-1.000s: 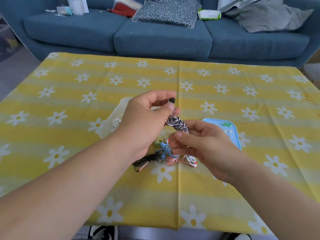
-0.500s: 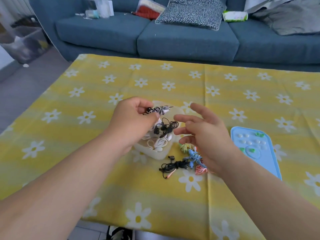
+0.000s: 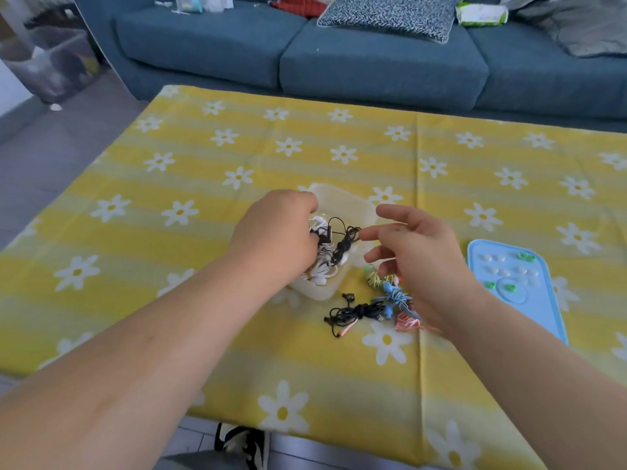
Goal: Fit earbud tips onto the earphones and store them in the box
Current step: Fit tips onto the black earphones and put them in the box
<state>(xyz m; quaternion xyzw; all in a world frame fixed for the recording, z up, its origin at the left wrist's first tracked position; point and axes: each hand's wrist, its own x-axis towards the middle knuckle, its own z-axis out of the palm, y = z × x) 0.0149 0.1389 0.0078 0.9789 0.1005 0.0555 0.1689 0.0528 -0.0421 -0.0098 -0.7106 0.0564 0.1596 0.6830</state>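
Observation:
A translucent box [image 3: 342, 198] stands mid-table with white earphones [image 3: 319, 276] and black earphones [image 3: 342, 245] inside. My left hand [image 3: 278, 232] reaches down into it, fingers curled around a black-and-white striped earphone bundle [image 3: 325, 248] that is mostly hidden beneath the hand. My right hand [image 3: 417, 252] hovers just right of the box, fingers spread and holding nothing. Under it on the cloth lie loose bundles: black earphones [image 3: 353, 312], blue earphones [image 3: 393, 295], pink earphones [image 3: 407, 322] and green-yellow earphones [image 3: 373, 278]. A light blue tray [image 3: 543, 300] to the right carries white earbud tips [image 3: 492, 259] and green earbud tips [image 3: 526, 256].
A yellow cloth with white daisies [image 3: 203, 232] covers the table. A blue sofa [image 3: 373, 69] with cushions and a wipes pack stands behind it. Grey floor and a clear storage bin [image 3: 54, 66] are at the left. A shoe [image 3: 244, 446] shows below the near edge.
My left hand has carried the striped bundle away from my right hand and lowered it into the box. My right hand let go and opened. The view has shifted left.

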